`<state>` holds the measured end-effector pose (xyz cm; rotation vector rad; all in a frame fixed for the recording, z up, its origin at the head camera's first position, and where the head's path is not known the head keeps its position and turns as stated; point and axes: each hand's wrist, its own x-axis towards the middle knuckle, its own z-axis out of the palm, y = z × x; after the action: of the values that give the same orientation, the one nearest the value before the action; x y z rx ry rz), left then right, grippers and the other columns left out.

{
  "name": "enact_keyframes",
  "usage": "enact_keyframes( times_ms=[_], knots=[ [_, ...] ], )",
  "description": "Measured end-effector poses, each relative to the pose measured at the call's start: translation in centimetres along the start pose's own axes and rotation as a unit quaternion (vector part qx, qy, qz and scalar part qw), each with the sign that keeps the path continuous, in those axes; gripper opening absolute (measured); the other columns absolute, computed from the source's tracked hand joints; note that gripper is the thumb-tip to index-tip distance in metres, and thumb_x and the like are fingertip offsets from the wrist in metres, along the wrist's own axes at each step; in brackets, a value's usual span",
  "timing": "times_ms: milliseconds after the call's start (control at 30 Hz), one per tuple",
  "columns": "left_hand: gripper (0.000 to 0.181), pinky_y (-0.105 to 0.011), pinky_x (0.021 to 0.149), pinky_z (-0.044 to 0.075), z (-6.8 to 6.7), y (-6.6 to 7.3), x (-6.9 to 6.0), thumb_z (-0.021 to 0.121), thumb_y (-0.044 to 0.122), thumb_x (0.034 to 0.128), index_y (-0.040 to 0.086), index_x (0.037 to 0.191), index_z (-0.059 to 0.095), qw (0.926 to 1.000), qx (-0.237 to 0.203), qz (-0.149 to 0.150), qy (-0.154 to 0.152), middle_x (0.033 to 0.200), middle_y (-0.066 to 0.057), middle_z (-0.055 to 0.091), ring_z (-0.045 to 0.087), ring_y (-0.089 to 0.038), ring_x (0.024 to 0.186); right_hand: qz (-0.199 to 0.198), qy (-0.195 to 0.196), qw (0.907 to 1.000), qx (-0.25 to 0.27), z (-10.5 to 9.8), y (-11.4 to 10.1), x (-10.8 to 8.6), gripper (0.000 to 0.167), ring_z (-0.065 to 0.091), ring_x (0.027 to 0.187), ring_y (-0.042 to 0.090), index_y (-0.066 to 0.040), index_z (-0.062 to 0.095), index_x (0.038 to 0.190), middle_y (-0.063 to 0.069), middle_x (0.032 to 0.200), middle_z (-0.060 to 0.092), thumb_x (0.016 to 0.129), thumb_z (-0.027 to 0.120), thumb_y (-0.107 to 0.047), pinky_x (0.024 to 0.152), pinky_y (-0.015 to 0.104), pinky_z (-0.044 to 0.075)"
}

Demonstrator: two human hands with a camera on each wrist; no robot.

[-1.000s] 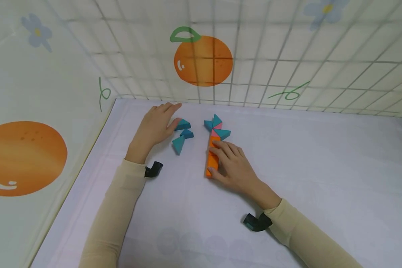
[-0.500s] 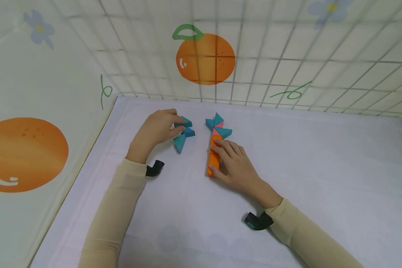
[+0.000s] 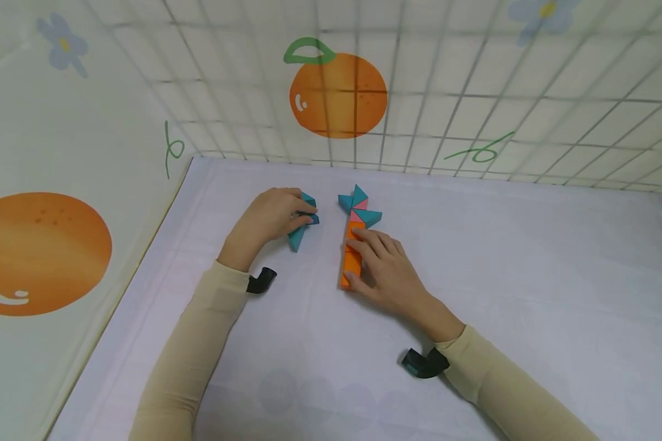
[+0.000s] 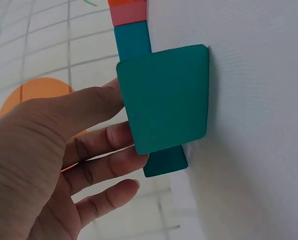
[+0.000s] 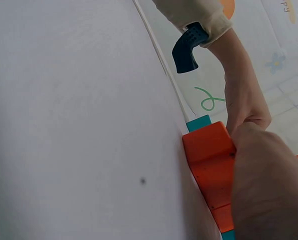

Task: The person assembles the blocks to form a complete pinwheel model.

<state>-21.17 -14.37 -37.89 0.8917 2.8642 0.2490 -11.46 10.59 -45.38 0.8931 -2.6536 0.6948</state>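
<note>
My left hand (image 3: 267, 217) curls its thumb and fingertips round the upper blocks of a small group of teal triangular blocks (image 3: 296, 240). In the left wrist view a large teal block face (image 4: 164, 100) hides part of the fingers' contact. To the right stands a column of orange blocks (image 3: 352, 263), topped by pink pieces (image 3: 355, 215) with teal triangles (image 3: 369, 217) fanned around them. My right hand (image 3: 391, 278) grips the orange column from its right side, thumb near the lower end. The right wrist view shows the orange blocks (image 5: 209, 160) beside the hand (image 5: 269, 190).
A white cloth (image 3: 309, 343) covers the table. Behind it rises a pale wall with a grid and a printed orange fruit (image 3: 339, 96); another printed wall (image 3: 116, 153) is at the left. Black curved pieces (image 3: 425, 364) sit at both wrists.
My left hand has come down and slightly right onto the teal group, its fingers curling in round the blocks. The right hand stays on the orange column.
</note>
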Motion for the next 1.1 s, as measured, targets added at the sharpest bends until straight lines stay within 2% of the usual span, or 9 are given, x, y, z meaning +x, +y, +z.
enact_keyframes(
  times_ms=[133, 333, 500, 567, 667, 767, 933, 1100],
  knots=[
    [0.026, -0.035, 0.085, 0.052, -0.1, -0.3, 0.1, 0.071, 0.025, 0.0907, 0.017, 0.115, 0.075, 0.9997, -0.020, -0.005, -0.011, 0.107, -0.003, 0.068, 0.062, -0.020, 0.094, 0.002, 0.000, 1.0000, 0.001, 0.0, 0.0, 0.0, 0.053, 0.044, 0.128, 0.034, -0.009, 0.056, 0.132, 0.010, 0.142, 0.048, 0.090, 0.060, -0.041, 0.104, 0.050, 0.039],
    [0.021, -0.032, 0.076, 0.050, -0.5, -1.1, -0.3, 0.073, 0.021, 0.0889, 0.017, 0.109, 0.077, 0.9977, -0.051, -0.028, -0.034, 0.098, -0.001, 0.068, 0.058, -0.018, 0.086, 0.005, -0.003, 1.0000, 0.006, 0.0, 0.0, 0.0, 0.053, 0.044, 0.128, 0.034, -0.009, 0.056, 0.132, 0.010, 0.141, 0.049, 0.090, 0.060, -0.041, 0.105, 0.049, 0.039],
    [0.020, -0.030, 0.074, 0.050, -0.8, -1.6, -0.7, 0.074, 0.021, 0.0884, 0.016, 0.108, 0.078, 0.9970, -0.065, -0.017, -0.037, 0.093, -0.001, 0.068, 0.059, -0.015, 0.082, 0.003, -0.004, 1.0000, 0.004, 0.1, 0.1, 0.0, 0.052, 0.043, 0.129, 0.034, -0.010, 0.055, 0.133, 0.009, 0.142, 0.048, 0.091, 0.058, -0.041, 0.104, 0.049, 0.038],
    [0.022, -0.029, 0.072, 0.050, -1.1, -1.9, -0.9, 0.074, 0.021, 0.0882, 0.015, 0.110, 0.077, 0.9969, -0.072, -0.012, -0.029, 0.091, -0.001, 0.068, 0.059, -0.015, 0.079, 0.002, -0.005, 1.0000, 0.005, 0.1, 0.1, 0.0, 0.052, 0.043, 0.129, 0.033, -0.010, 0.055, 0.133, 0.009, 0.142, 0.048, 0.091, 0.058, -0.041, 0.105, 0.049, 0.038],
    [0.027, -0.030, 0.069, 0.051, -1.7, -2.1, -1.3, 0.075, 0.020, 0.0867, 0.012, 0.113, 0.075, 0.9967, -0.081, -0.010, 0.002, 0.087, -0.003, 0.067, 0.060, -0.016, 0.075, 0.000, -0.005, 1.0000, 0.006, 0.1, 0.1, 0.1, 0.052, 0.043, 0.130, 0.033, -0.010, 0.055, 0.133, 0.009, 0.143, 0.047, 0.091, 0.057, -0.042, 0.105, 0.049, 0.038],
    [0.034, -0.034, 0.070, 0.052, -2.1, -2.3, -1.5, 0.076, 0.021, 0.0863, 0.009, 0.118, 0.072, 0.9965, -0.072, -0.025, 0.033, 0.090, -0.006, 0.067, 0.061, -0.020, 0.075, 0.000, -0.005, 1.0000, 0.007, 0.0, 0.0, 0.1, 0.053, 0.043, 0.130, 0.032, -0.010, 0.055, 0.133, 0.009, 0.143, 0.047, 0.091, 0.057, -0.041, 0.105, 0.049, 0.038],
    [0.042, -0.039, 0.081, 0.054, -1.6, -3.0, -1.3, 0.072, 0.024, 0.0900, 0.011, 0.130, 0.065, 0.9970, -0.047, -0.055, 0.027, 0.106, -0.010, 0.066, 0.062, -0.025, 0.089, 0.004, -0.008, 0.9999, 0.006, -0.1, 0.0, 0.0, 0.053, 0.043, 0.130, 0.032, -0.010, 0.055, 0.133, 0.009, 0.143, 0.047, 0.091, 0.057, -0.042, 0.105, 0.048, 0.038],
    [0.035, -0.039, 0.084, 0.054, -0.7, -3.4, -0.8, 0.068, 0.018, 0.0928, 0.009, 0.127, 0.067, 0.9980, -0.039, -0.038, 0.032, 0.112, -0.010, 0.068, 0.063, -0.026, 0.093, 0.005, -0.009, 0.9999, 0.005, -0.1, 0.0, 0.0, 0.053, 0.042, 0.130, 0.033, -0.011, 0.055, 0.133, 0.009, 0.143, 0.048, 0.091, 0.057, -0.042, 0.105, 0.049, 0.037]
  ],
)
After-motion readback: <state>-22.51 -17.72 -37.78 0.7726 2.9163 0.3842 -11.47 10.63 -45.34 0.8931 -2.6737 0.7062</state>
